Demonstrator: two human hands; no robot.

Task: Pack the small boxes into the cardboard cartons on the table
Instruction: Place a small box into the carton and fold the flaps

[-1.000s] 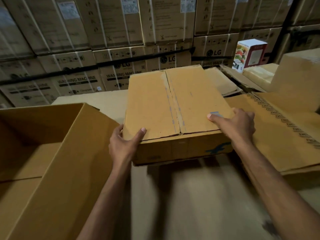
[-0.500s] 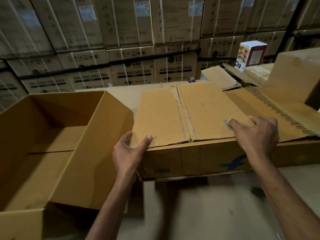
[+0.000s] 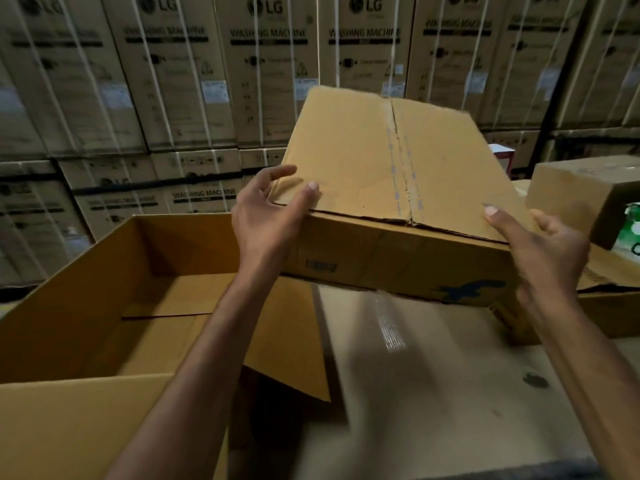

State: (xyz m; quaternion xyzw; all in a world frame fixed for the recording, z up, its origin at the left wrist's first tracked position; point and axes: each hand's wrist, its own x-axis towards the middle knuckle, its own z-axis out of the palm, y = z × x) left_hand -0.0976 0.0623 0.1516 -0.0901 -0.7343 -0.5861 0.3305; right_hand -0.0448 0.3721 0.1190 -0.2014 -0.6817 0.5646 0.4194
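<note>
Both hands gripped closed carton (image 3: 391, 188): left hand (image 3: 266, 216) and right hand (image 3: 543, 251) spread, thumbs atop near corners. Held tilted beside open carton (image 3: 114, 299); best kept level, supported underneath.

Stacked washing machine boxes (image 3: 221, 74) fill the wall from nine to two o'clock, bound with white straps (image 3: 157, 84); a dark post (image 3: 554, 98) stands at two o'clock.

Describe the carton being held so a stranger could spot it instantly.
In front of the wall of washing machine boxes, right of the open carton, two hands grip a flat closed carton. Unlike its neighbours, it is tilted up, seamed down its top, with a blue bird logo on its near side.
</note>
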